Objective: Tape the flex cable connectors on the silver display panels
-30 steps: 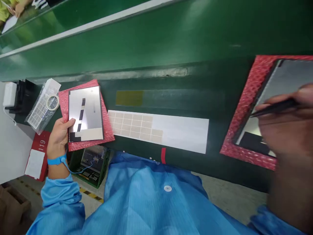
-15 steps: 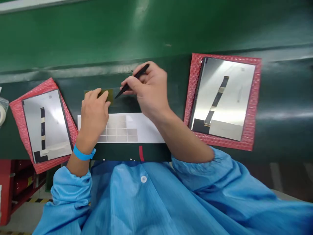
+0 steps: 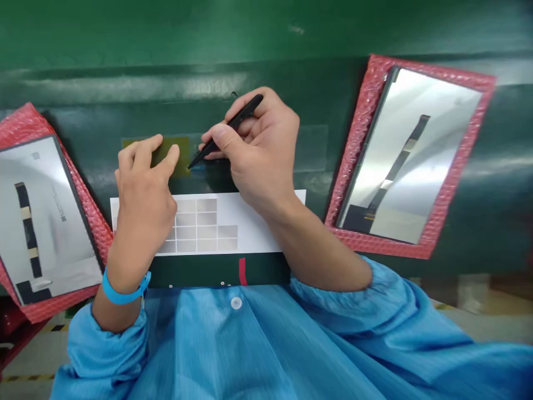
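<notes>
My right hand (image 3: 266,150) is closed around slim black tweezers (image 3: 239,119), held like a pen. Their pointed tip meets the lower right corner of a yellow translucent film (image 3: 181,153) on the green mat. My left hand (image 3: 145,194) rests over that film with fingers spread, fingertips upon it, holding nothing. A clear strip (image 3: 311,147) runs on to the right of the film, partly behind my right hand. Below both hands lies a white sheet (image 3: 262,222) bearing rows of grey rectangular stickers (image 3: 206,219); my left hand and right forearm cover parts of it.
On each side a silvery display panel (image 3: 54,189) (image 3: 441,150) with a dark flex cable lies on pink bubble wrap (image 3: 89,214) (image 3: 353,150). A short red tape strip (image 3: 242,271) marks the green table's (image 3: 266,269) front edge.
The tweezers' tip has come down and left, onto the film's corner. My left fingers have spread wider. The view has shifted closer, so both panels sit further out to the sides.
</notes>
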`<state>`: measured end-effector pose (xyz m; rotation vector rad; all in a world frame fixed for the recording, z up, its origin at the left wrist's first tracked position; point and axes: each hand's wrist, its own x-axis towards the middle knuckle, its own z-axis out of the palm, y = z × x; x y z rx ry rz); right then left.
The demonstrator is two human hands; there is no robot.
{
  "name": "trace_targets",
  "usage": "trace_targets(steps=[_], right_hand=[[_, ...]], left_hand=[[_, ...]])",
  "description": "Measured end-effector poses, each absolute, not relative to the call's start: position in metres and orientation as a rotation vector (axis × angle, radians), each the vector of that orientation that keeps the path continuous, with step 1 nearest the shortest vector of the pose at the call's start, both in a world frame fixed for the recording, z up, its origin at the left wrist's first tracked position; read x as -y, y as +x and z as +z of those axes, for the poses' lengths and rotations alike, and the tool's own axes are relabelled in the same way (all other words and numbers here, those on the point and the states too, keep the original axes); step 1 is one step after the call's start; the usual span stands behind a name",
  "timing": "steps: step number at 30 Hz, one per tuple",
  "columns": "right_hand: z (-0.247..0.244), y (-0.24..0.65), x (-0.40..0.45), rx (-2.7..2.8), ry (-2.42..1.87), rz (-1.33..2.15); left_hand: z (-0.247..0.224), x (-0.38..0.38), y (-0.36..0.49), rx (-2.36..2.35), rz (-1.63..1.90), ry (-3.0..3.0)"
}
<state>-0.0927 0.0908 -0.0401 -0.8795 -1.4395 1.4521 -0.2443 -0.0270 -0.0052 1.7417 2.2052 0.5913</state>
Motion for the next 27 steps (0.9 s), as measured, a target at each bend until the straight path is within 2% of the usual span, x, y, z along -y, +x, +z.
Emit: trace_targets(steps=[14,22,27], right_hand=[[-0.039,-0.094,-0.092,1.493,-0.984,1.469],[-0.030,-0.093,-0.086,1.248,-0.957,1.624],[-0.033,-0.088,-0.091,1.168,-0.894,1.636]], left_hand=[[0.003,0.022,-0.241,-2.221,0.478,1.712],[-0.011,0.026,-0.244,-2.252,0.704,1.768],[-0.014,0.024,-0.246,-2.262,0.652,1.790]])
